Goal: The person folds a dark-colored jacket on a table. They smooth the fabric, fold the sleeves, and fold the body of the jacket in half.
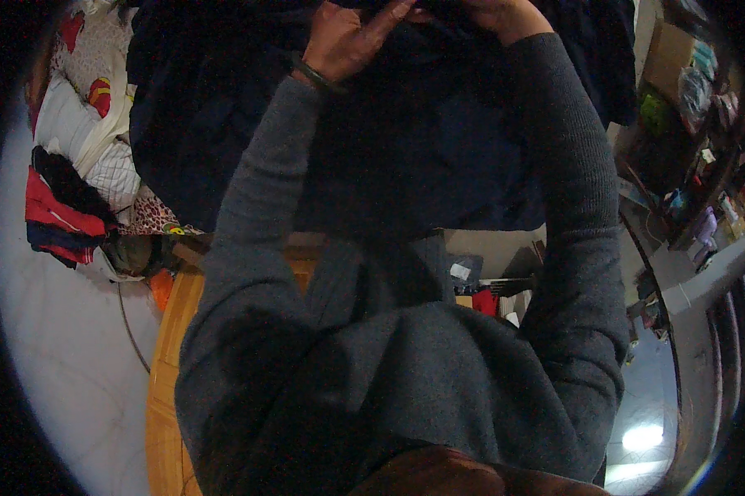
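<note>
A large piece of dark navy fabric (422,149) spreads out before me and hangs over the front edge; whether it is a garment or a cover is too dark to tell. My left hand (348,37), with a bangle (316,77) at its wrist, lies over the far part of the fabric, one finger stretched to the right. Across from it, my right hand (506,17) touches the same area. The top rim of the view cuts off part of both hands, and shadow hides what their fingertips hold.
To the left lie a white quilted cloth (115,173) and folded red and black clothes (62,204). A wooden chair (177,328) is beneath me. Shelves with mixed small items (707,211) and a cardboard box (667,59) stand at right.
</note>
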`<state>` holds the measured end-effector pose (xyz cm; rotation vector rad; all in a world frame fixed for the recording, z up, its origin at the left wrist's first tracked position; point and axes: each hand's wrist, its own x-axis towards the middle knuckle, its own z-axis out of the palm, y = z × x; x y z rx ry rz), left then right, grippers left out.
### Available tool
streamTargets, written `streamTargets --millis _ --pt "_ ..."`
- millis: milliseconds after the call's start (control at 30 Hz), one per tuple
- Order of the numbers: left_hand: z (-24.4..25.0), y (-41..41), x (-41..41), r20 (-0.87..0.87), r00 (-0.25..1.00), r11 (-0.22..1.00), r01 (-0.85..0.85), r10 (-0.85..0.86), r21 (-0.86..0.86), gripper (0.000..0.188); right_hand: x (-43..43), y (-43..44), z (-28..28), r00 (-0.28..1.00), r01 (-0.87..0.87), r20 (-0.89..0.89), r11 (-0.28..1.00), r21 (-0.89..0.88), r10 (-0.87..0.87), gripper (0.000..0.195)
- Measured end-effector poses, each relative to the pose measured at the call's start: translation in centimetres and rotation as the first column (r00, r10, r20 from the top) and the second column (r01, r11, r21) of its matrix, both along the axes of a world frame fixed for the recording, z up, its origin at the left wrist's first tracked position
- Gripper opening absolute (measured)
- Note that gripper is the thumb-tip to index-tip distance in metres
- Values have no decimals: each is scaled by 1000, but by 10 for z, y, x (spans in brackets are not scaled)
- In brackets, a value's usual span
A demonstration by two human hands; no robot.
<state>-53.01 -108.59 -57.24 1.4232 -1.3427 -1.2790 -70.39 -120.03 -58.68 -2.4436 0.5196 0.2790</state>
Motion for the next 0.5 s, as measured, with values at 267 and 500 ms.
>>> streamTargets --millis 267,500 --pt "-6 4 -15 -453 846 944 -328 281 -26 23 -18 3 -44 872 269 226 812 518 -433 29" --pt "14 5 -3 327 936 905 25 128 -425 23 -27 10 -68 354 440 133 290 850 -926 23"
